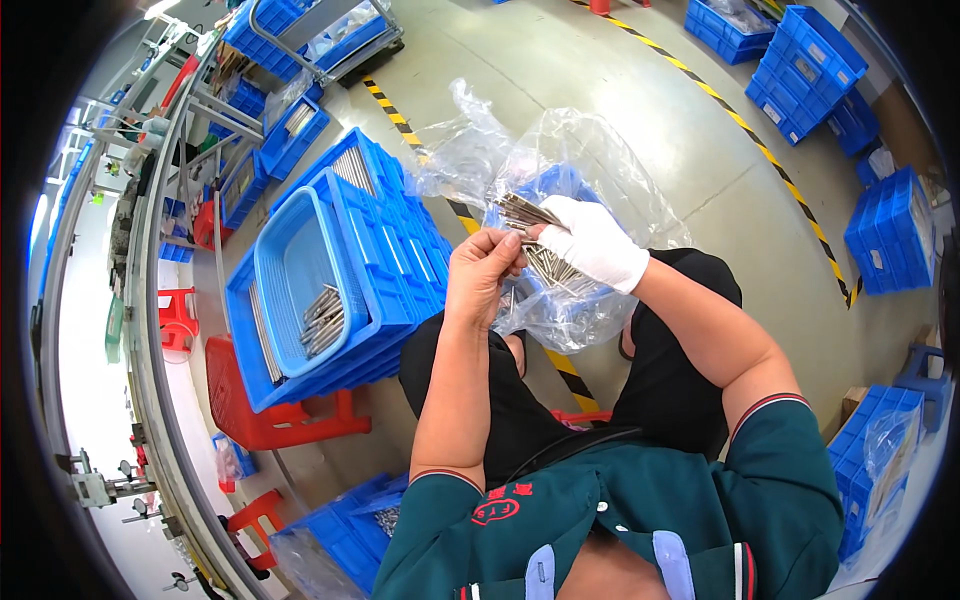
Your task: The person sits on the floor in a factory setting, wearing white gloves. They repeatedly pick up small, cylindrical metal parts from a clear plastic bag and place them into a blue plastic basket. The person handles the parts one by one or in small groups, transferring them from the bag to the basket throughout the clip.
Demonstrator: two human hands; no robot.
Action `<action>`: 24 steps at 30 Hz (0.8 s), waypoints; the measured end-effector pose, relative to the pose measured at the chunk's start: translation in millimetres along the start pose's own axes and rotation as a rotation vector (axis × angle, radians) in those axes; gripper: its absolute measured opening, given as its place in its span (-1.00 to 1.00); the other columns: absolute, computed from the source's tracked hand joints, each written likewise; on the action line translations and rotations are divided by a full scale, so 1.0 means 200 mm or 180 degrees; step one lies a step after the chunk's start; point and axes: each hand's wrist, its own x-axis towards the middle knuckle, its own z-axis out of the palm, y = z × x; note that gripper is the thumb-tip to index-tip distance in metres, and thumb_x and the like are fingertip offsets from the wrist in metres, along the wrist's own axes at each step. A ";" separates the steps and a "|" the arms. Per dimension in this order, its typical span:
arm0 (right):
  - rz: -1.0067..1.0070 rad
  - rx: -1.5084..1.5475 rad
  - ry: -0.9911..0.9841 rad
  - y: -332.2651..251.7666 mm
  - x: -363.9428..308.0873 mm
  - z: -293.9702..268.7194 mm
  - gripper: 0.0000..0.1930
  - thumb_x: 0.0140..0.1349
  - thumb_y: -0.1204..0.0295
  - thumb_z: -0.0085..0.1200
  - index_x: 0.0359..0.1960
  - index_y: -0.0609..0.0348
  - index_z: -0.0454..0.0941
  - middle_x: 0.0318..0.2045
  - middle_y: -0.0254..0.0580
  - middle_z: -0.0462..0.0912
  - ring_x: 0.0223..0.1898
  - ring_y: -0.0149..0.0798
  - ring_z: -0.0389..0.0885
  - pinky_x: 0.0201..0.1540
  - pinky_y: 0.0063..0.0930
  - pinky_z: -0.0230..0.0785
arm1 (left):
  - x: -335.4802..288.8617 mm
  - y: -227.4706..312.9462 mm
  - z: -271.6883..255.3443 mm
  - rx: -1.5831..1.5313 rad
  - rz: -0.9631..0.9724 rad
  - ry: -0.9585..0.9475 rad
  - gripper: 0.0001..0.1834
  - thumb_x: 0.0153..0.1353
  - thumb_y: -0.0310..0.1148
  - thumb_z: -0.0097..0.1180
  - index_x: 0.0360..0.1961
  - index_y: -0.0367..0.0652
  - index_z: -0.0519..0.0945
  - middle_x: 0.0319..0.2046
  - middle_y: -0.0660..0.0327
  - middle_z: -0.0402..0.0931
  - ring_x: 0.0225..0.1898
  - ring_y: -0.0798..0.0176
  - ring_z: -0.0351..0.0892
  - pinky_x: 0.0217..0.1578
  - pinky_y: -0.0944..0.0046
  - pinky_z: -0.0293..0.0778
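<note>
Head view: blue crates (800, 80) flank grey floor (470, 60), right hand (597, 246) clutching metal rods (523, 211), left hand (480, 272) curled, grip unclear.

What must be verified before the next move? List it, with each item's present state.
1. Right hand gripping the metal pieces: ok, a bundle is held.
2. Both hands gloved: not ok, left hand bare.
3. Left hand pinching a single piece: cannot tell, too small to make out.
4. Clear plastic bag open around the loose pieces: ok.
5. Light-blue basket resting in the top blue crate: ok, some pieces inside.
</note>
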 end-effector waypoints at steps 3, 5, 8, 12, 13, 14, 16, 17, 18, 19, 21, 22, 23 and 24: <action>0.0092 -0.0123 0.0000 -0.02 0.00 0.00 -0.74 0.21 0.27 0.04 -0.32 0.27 0.44 -0.46 0.06 0.50 -0.40 0.00 0.49 -0.32 -0.27 0.30 | -0.02 0.03 0.03 0.0292 0.0131 0.0211 -0.83 0.19 -0.36 0.19 -0.36 -0.27 0.58 -0.55 0.26 0.53 -0.52 0.45 0.44 -0.45 0.47 0.33; 0.0059 -0.0236 0.0047 -0.02 0.00 -0.01 -0.73 0.21 0.26 0.04 -0.33 0.26 0.45 -0.48 0.05 0.49 -0.41 -0.01 0.48 -0.32 -0.27 0.30 | -0.01 0.05 0.02 0.0358 0.0256 0.0398 -0.82 0.20 -0.35 0.18 -0.36 -0.27 0.58 -0.57 0.28 0.51 -0.54 0.45 0.43 -0.47 0.49 0.32; 0.0082 -0.0285 0.0006 -0.03 0.01 -0.02 -0.72 0.22 0.24 0.03 -0.34 0.26 0.45 -0.51 0.04 0.48 -0.43 -0.01 0.47 -0.33 -0.27 0.29 | 0.02 0.07 -0.07 0.0189 0.0436 0.0610 -0.79 0.22 -0.31 0.16 -0.37 -0.27 0.58 -0.59 0.31 0.48 -0.57 0.47 0.40 -0.50 0.52 0.30; 0.0208 -0.0230 -0.0163 -0.04 0.01 0.00 -0.72 0.23 0.24 0.01 -0.35 0.26 0.46 -0.52 0.04 0.48 -0.44 0.00 0.47 -0.34 -0.26 0.29 | 0.01 0.05 -0.02 -0.0099 0.0231 0.0426 -0.78 0.23 -0.27 0.16 -0.39 -0.24 0.57 -0.58 0.31 0.49 -0.57 0.45 0.40 -0.48 0.47 0.36; 0.0245 -0.0236 -0.0191 -0.05 0.01 -0.01 -0.72 0.22 0.24 0.01 -0.35 0.26 0.45 -0.52 0.04 0.48 -0.44 0.00 0.48 -0.34 -0.25 0.29 | 0.01 0.03 -0.03 -0.0125 0.0190 0.0353 -0.78 0.23 -0.27 0.16 -0.40 -0.23 0.57 -0.57 0.31 0.49 -0.56 0.45 0.40 -0.48 0.46 0.36; 0.0281 -0.0243 -0.0220 -0.06 0.01 0.00 -0.72 0.22 0.24 0.00 -0.35 0.26 0.45 -0.51 0.05 0.48 -0.44 0.01 0.48 -0.34 -0.25 0.29 | 0.01 0.02 -0.04 -0.0151 0.0149 0.0280 -0.78 0.22 -0.27 0.16 -0.41 -0.23 0.57 -0.57 0.31 0.50 -0.56 0.45 0.41 -0.48 0.45 0.37; 0.0221 -0.0297 -0.0195 -0.06 0.01 0.00 -0.72 0.21 0.24 0.01 -0.36 0.26 0.44 -0.51 0.07 0.49 -0.44 0.04 0.48 -0.34 -0.23 0.30 | 0.01 0.01 -0.04 -0.0176 0.0091 0.0208 -0.78 0.22 -0.27 0.16 -0.42 -0.22 0.56 -0.56 0.31 0.50 -0.55 0.44 0.41 -0.47 0.44 0.37; 0.0190 -0.0325 -0.0185 -0.06 0.00 0.00 -0.72 0.21 0.24 0.01 -0.37 0.26 0.44 -0.50 0.08 0.49 -0.44 0.05 0.48 -0.35 -0.22 0.30 | 0.01 0.00 -0.04 -0.0180 0.0072 0.0217 -0.79 0.21 -0.28 0.17 -0.42 -0.21 0.56 -0.56 0.31 0.50 -0.55 0.44 0.41 -0.47 0.44 0.36; 0.0088 -0.0369 -0.0118 -0.05 0.01 0.01 -0.74 0.20 0.26 0.03 -0.37 0.26 0.45 -0.54 0.04 0.48 -0.48 -0.01 0.46 -0.38 -0.26 0.29 | 0.01 0.00 -0.04 -0.0180 0.0067 0.0223 -0.80 0.21 -0.28 0.18 -0.42 -0.21 0.56 -0.56 0.32 0.50 -0.55 0.44 0.40 -0.47 0.44 0.35; -0.0014 -0.0415 -0.0053 -0.02 0.01 0.01 -0.75 0.19 0.27 0.05 -0.37 0.25 0.46 -0.57 0.01 0.47 -0.52 -0.08 0.45 -0.41 -0.30 0.29 | 0.01 0.00 -0.03 -0.0113 0.0045 0.0226 -0.81 0.19 -0.29 0.19 -0.43 -0.20 0.56 -0.57 0.33 0.49 -0.55 0.46 0.38 -0.47 0.45 0.31; -0.0107 -0.0544 -0.0028 0.00 0.01 0.01 -0.76 0.19 0.28 0.06 -0.39 0.24 0.44 -0.57 0.02 0.47 -0.51 -0.05 0.45 -0.41 -0.28 0.28 | 0.00 0.02 -0.03 0.0036 0.0047 0.0255 -0.82 0.17 -0.30 0.22 -0.45 -0.18 0.57 -0.58 0.36 0.46 -0.55 0.49 0.33 -0.47 0.47 0.24; -0.0098 -0.0628 -0.0065 -0.01 0.01 0.01 -0.74 0.19 0.26 0.04 -0.40 0.25 0.43 -0.53 0.07 0.48 -0.46 0.04 0.46 -0.38 -0.22 0.29 | 0.01 0.03 -0.03 0.0201 0.0024 0.0292 -0.84 0.15 -0.33 0.23 -0.44 -0.20 0.58 -0.57 0.36 0.48 -0.54 0.50 0.33 -0.46 0.47 0.24; -0.0088 -0.0714 -0.0102 -0.02 0.00 0.00 -0.73 0.19 0.25 0.02 -0.41 0.25 0.41 -0.50 0.11 0.49 -0.41 0.13 0.47 -0.35 -0.17 0.29 | 0.00 0.03 -0.04 0.0474 0.0047 0.0272 -0.86 0.15 -0.36 0.22 -0.43 -0.21 0.58 -0.57 0.34 0.49 -0.55 0.47 0.37 -0.46 0.47 0.28; -0.0109 -0.0693 -0.0094 -0.02 0.00 0.01 -0.74 0.18 0.26 0.04 -0.42 0.24 0.40 -0.52 0.10 0.49 -0.42 0.14 0.47 -0.36 -0.17 0.29 | 0.00 0.03 -0.05 0.0568 0.0070 0.0220 -0.86 0.13 -0.37 0.24 -0.44 -0.22 0.58 -0.57 0.34 0.49 -0.54 0.48 0.37 -0.45 0.47 0.27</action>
